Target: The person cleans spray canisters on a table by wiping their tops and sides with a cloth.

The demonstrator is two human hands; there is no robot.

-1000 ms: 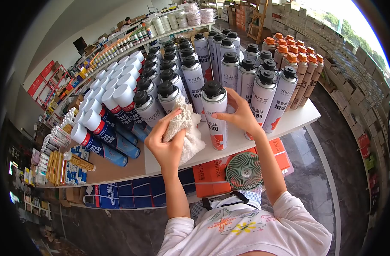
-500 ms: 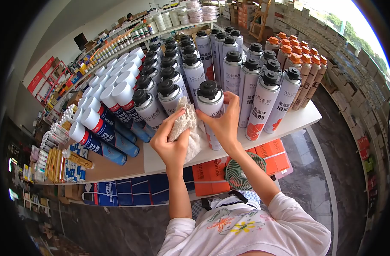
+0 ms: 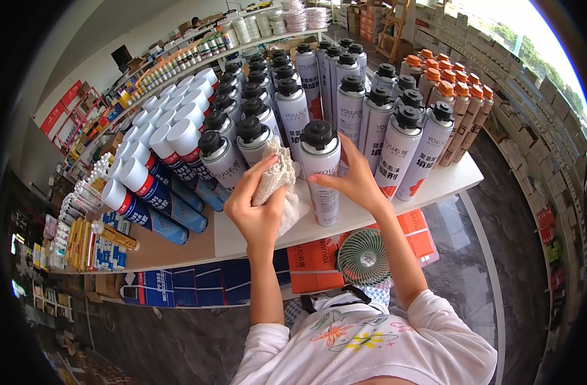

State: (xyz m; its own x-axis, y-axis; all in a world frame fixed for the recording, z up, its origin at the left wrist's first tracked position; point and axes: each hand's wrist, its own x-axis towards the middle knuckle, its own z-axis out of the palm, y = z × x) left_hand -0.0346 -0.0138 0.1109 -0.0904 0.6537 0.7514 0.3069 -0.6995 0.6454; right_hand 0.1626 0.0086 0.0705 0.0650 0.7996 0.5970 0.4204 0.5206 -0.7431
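Observation:
My left hand (image 3: 256,206) is closed on a crumpled cream cloth (image 3: 277,178), whose lower end hangs toward the white tabletop. Just right of the cloth, my right hand (image 3: 352,178) grips a white spray-foam can (image 3: 321,202) with a black cap, its thumb across the front and its fingers behind the right side. The can is upright near the table's front edge, with small print facing me. Behind it, several similar black-capped cans (image 3: 292,109) are packed in rows. Two more cans (image 3: 396,151) stand to the right of my right hand.
White-capped blue spray cans (image 3: 153,215) fill the table's left side, beside small boxes and tubes (image 3: 101,244). Orange-capped cans (image 3: 460,106) stand at the right. Below the table edge (image 3: 255,249) are orange boxes (image 3: 316,263) and a green fan (image 3: 363,256).
My right hand has turned the can so that small print now faces me, and its thumb lies farther across the front. The cloth in my left hand has shifted slightly.

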